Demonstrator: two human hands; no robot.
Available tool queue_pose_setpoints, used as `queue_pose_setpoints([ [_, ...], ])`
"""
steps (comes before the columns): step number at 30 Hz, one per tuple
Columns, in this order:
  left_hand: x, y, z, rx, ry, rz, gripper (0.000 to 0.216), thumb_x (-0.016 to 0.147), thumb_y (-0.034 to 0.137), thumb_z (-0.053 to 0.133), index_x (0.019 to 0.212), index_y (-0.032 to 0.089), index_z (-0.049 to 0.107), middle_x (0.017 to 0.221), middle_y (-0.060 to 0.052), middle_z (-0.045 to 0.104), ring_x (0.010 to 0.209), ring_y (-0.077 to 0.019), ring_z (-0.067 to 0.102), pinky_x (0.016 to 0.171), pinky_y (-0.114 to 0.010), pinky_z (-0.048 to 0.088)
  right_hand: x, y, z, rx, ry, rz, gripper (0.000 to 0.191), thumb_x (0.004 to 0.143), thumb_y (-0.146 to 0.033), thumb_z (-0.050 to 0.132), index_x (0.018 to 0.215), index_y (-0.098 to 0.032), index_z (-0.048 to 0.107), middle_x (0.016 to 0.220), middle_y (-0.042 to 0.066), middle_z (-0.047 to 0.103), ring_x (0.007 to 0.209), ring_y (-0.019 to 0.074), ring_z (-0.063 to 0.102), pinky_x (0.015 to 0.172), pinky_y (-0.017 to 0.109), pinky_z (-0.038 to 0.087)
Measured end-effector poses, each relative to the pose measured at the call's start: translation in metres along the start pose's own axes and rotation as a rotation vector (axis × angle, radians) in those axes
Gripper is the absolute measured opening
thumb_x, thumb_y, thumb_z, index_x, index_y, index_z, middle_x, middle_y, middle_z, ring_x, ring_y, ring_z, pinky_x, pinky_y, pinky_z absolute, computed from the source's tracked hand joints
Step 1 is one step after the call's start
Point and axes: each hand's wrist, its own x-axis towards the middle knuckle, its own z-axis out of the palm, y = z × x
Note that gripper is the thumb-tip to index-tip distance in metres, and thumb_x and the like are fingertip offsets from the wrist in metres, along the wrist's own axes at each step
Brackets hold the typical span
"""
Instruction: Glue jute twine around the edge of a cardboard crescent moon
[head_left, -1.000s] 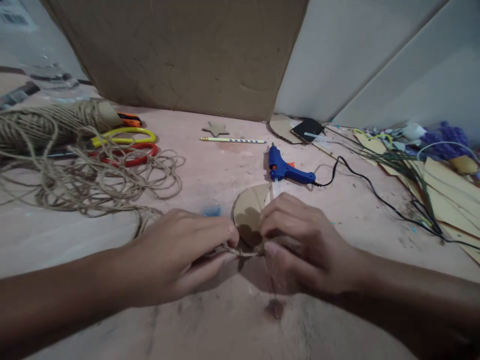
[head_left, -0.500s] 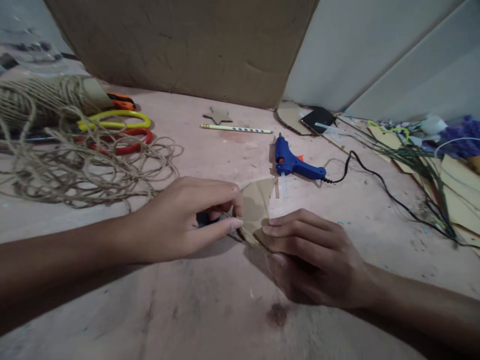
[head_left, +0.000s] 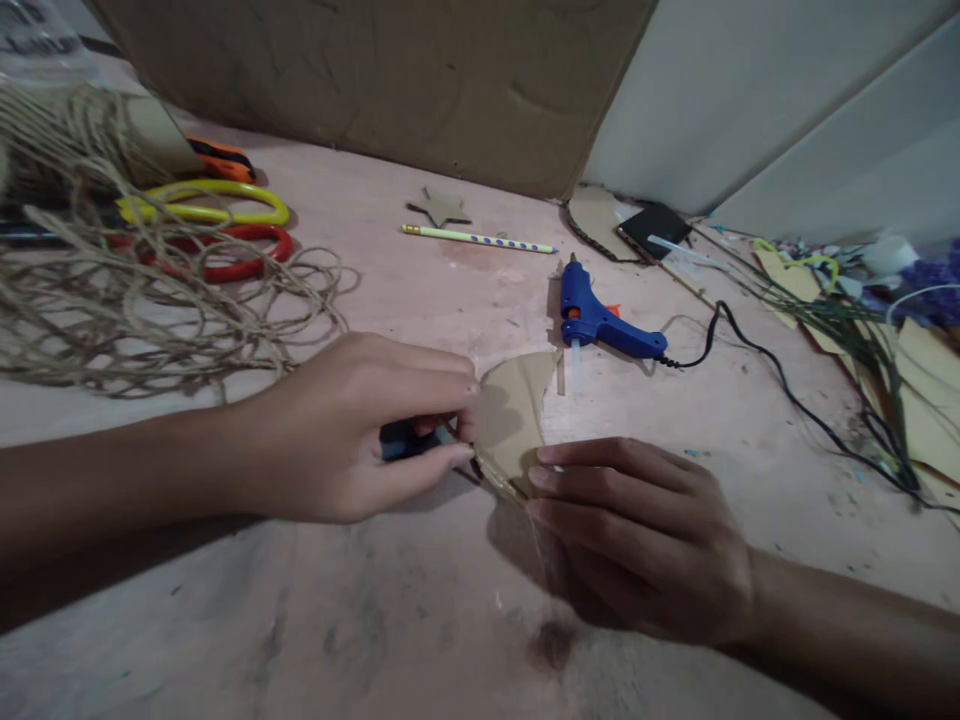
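A curved cardboard cutout (head_left: 511, 408) is held low over the middle of the table, with twine (head_left: 501, 480) lying along its lower edge. At its left edge my left hand (head_left: 375, 430) is closed in a pinch, and the twine seems to run between thumb and fingertips. Something dark shows beneath that palm; I cannot make out what it is. On the right side, the fingers of my right hand (head_left: 652, 530) press the cutout's lower corner, its thumb hidden below. Thin, glossy glue strands trail from that corner.
Behind the cutout lies a blue glue gun (head_left: 600, 320) with a black cord (head_left: 780, 370). A pencil (head_left: 480, 239) and a cardboard star (head_left: 441, 207) are farther back. Loose twine (head_left: 187, 320), scissors (head_left: 247, 255) and a twine roll (head_left: 82, 140) fill the left; scraps (head_left: 930, 390) lie right.
The view has shifted slightly. My right hand has drawn a little down and its fingers are straighter; more of the cutout's face shows. My left hand keeps its pinch at the left edge.
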Motion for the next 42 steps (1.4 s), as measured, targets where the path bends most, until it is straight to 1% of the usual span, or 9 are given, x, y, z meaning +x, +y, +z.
queue_pose_setpoints([
  [4,0.0,0.002,-0.001,-0.012,-0.003,0.018,0.019,0.114,0.016,0.066,0.101,0.029,0.071,0.084,-0.001,0.074,0.072,-0.0194,0.066,0.068,-0.035,0.048,0.0,0.001,0.0,0.026,0.014,0.028,0.033,0.104,-0.002,0.078,0.132,-0.017,0.087,0.123,0.012,0.101,0.121,0.0303,0.098,0.1,0.043,0.087],
  [9,0.001,0.003,-0.001,-0.03,0.004,0.022,0.02,0.112,0.014,0.065,0.101,0.03,0.068,0.082,0.0,0.074,0.069,-0.0195,0.066,0.067,-0.035,0.05,-0.002,0.001,0.0,-0.042,0.006,-0.017,0.027,0.104,-0.005,0.079,0.128,-0.013,0.09,0.124,0.012,0.101,0.12,0.0304,0.099,0.093,0.04,0.085],
  [13,0.002,0.002,-0.001,-0.008,0.0,0.037,0.02,0.114,0.014,0.065,0.103,0.03,0.067,0.084,0.001,0.073,0.069,-0.0177,0.065,0.068,-0.035,0.049,-0.002,-0.001,0.001,-0.075,0.003,-0.025,0.023,0.11,-0.008,0.077,0.126,-0.015,0.09,0.124,0.009,0.101,0.119,0.0288,0.099,0.092,0.04,0.084],
  [17,0.002,-0.003,-0.001,0.052,-0.019,0.053,0.018,0.116,0.015,0.066,0.105,0.03,0.067,0.089,0.0,0.076,0.071,-0.0185,0.068,0.067,-0.036,0.046,-0.001,-0.002,0.003,-0.091,0.031,-0.024,0.019,0.107,-0.006,0.08,0.12,-0.015,0.09,0.12,0.008,0.101,0.113,0.0281,0.099,0.087,0.039,0.083],
  [21,0.001,-0.007,-0.001,0.106,-0.035,0.078,0.016,0.118,0.017,0.066,0.109,0.031,0.067,0.092,0.0,0.077,0.076,-0.0194,0.07,0.069,-0.036,0.047,0.0,-0.002,0.003,-0.097,0.03,-0.02,0.02,0.109,-0.006,0.077,0.12,-0.018,0.09,0.119,0.007,0.102,0.112,0.027,0.099,0.084,0.04,0.083],
  [28,0.001,-0.008,-0.001,0.178,-0.047,0.124,0.019,0.117,0.015,0.063,0.107,0.03,0.068,0.091,-0.001,0.076,0.076,-0.021,0.068,0.069,-0.037,0.044,-0.002,-0.002,0.003,-0.092,0.014,-0.016,0.024,0.112,-0.01,0.079,0.133,-0.015,0.09,0.126,0.007,0.101,0.123,0.0268,0.097,0.089,0.039,0.078],
  [33,-0.002,-0.011,0.003,0.217,-0.008,0.183,0.02,0.122,0.015,0.061,0.108,0.027,0.069,0.09,0.0,0.073,0.076,-0.0196,0.067,0.068,-0.037,0.044,-0.004,-0.005,0.006,-0.116,0.026,0.002,0.023,0.117,-0.008,0.071,0.129,-0.015,0.09,0.124,0.007,0.1,0.122,0.0258,0.094,0.096,0.038,0.074],
  [37,-0.004,-0.012,0.005,0.267,0.009,0.213,0.021,0.123,0.016,0.062,0.109,0.027,0.071,0.092,-0.001,0.077,0.079,-0.0203,0.07,0.068,-0.038,0.048,-0.006,-0.004,0.006,-0.119,0.009,-0.015,0.024,0.116,-0.006,0.071,0.128,-0.015,0.089,0.125,0.007,0.099,0.124,0.0267,0.092,0.099,0.038,0.072],
  [42,-0.005,-0.013,0.007,0.352,0.046,0.242,0.023,0.125,0.018,0.061,0.107,0.027,0.071,0.095,-0.003,0.081,0.08,-0.022,0.073,0.069,-0.041,0.051,-0.006,-0.004,0.006,-0.093,0.004,-0.009,0.028,0.12,-0.009,0.069,0.141,-0.012,0.086,0.127,0.008,0.098,0.127,0.0278,0.09,0.099,0.04,0.072],
])
